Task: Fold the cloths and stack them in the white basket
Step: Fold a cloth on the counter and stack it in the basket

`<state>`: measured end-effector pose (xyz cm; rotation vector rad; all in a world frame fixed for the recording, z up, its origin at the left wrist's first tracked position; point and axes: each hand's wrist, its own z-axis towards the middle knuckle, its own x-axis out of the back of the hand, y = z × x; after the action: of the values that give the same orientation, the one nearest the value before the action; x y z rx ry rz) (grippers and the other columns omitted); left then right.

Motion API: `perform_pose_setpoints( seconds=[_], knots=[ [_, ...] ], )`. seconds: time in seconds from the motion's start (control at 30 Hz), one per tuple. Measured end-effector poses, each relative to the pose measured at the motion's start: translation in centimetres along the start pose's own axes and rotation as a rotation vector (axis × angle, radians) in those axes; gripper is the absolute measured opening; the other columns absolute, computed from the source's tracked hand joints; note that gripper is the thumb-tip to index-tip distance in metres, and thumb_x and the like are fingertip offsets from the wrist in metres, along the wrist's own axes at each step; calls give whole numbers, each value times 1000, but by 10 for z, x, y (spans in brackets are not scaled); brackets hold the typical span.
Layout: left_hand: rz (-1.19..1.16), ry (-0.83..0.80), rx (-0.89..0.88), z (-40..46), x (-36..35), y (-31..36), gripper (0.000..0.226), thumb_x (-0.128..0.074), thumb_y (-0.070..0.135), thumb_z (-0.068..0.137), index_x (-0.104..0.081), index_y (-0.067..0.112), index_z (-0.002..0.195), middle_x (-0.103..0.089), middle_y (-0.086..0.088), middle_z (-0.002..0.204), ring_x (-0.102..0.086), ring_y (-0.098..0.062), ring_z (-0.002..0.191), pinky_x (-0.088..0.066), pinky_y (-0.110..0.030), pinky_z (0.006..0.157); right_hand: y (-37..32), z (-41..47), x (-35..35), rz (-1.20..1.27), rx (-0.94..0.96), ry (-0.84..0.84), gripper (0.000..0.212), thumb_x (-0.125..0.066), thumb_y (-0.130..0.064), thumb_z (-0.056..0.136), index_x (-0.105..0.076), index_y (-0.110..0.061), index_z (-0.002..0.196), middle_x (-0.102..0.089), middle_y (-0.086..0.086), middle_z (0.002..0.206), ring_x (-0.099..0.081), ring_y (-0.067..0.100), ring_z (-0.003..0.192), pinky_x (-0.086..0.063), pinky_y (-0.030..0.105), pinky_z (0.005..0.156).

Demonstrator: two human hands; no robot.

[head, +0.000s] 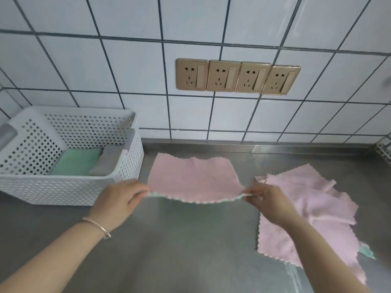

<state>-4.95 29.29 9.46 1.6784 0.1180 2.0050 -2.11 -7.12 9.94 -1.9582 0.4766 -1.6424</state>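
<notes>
Both hands pinch the near corners of a pink cloth [193, 179]: the left hand [119, 203] grips its left corner, the right hand [268, 203] its right, so the near edge is lifted off the counter [179, 250] while the far edge lies toward the counter's back edge. A mint underside shows along the lifted edge. At the counter's left end stands the white basket [69, 187], perforated, with a folded green cloth [78, 161] lying flat on its floor. A loose pile of pink cloths [313, 210] lies near the counter's right edge, under the right forearm.
</notes>
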Motion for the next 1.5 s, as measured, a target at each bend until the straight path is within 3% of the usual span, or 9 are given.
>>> perform_pose_setpoints(
  seconds=[0.2,0.37,0.6,0.7,0.8,0.9,1.03,1.23,1.5],
  knots=[
    [92,-207,-102,-66,-95,-25,55,-18,49,97,-64,30,73,-64,20,75,-59,-4,65,-38,-17,62,46,-36,-91,-247,-126,-297,20,-59,-25,88,-72,-34,100,-66,-10,110,-58,12,108,-42,22,86],
    [39,-311,-142,-96,-122,-23,25,-45,38,80,-66,29,69,-66,21,77,-62,0,69,-42,-14,63,57,-62,-117,-330,-129,-351,24,-55,-29,89,-69,-42,102,-60,-18,120,-50,8,118,-41,21,94],
    [-66,-485,20,-119,-125,-15,16,-53,42,78,-63,28,79,-65,21,79,-56,4,74,-46,-14,65,67,-80,-114,-308,-161,-561,44,-57,-31,86,-56,-67,60,-62,-20,115,-55,6,110,-39,16,94],
    [-160,-738,195,-115,-117,-14,11,-57,37,84,-59,27,80,-57,16,70,-49,2,66,-40,-17,67,69,-82,-110,-279,-212,-668,21,-61,-29,85,-71,-39,101,-65,-11,118,-57,8,109,-37,13,84],
    [-279,-801,322,-94,-107,-19,30,-58,33,87,-48,30,59,-50,24,53,-40,4,51,-32,-14,58,71,-69,-96,-226,-286,-734,30,-63,-31,86,-68,-17,113,-64,-2,118,-59,12,105,-41,18,83],
    [-340,-751,415,-63,-96,-23,31,-59,34,88,-49,33,58,-52,26,49,-43,9,49,-33,-8,54,65,-48,-79,-123,-353,-683,28,-59,-32,90,-66,-14,109,-64,1,105,-59,15,95,-45,20,78],
    [-472,-599,591,-25,-93,-31,26,-59,34,88,-57,27,63,-51,15,53,-42,0,52,-31,-16,53,56,-14,-75,169,-471,-438,18,-56,-32,81,-63,-18,72,-58,2,71,-51,17,67,-36,27,60],
    [-509,-406,772,13,-118,-43,13,-53,28,92,-62,22,86,-66,0,87,-58,-17,79,-40,-26,70,53,26,-95,441,-589,-55,10,-57,-12,87,-66,-12,91,-66,11,87,-58,23,80,-44,31,71],
    [-259,-301,807,46,-148,-50,22,-51,23,92,-64,13,106,-67,-10,104,-53,-21,82,-33,-22,71,53,51,-116,289,-638,14,21,-52,-20,92,-60,-6,104,-60,12,84,-50,23,67,-37,30,58]
  ],
)
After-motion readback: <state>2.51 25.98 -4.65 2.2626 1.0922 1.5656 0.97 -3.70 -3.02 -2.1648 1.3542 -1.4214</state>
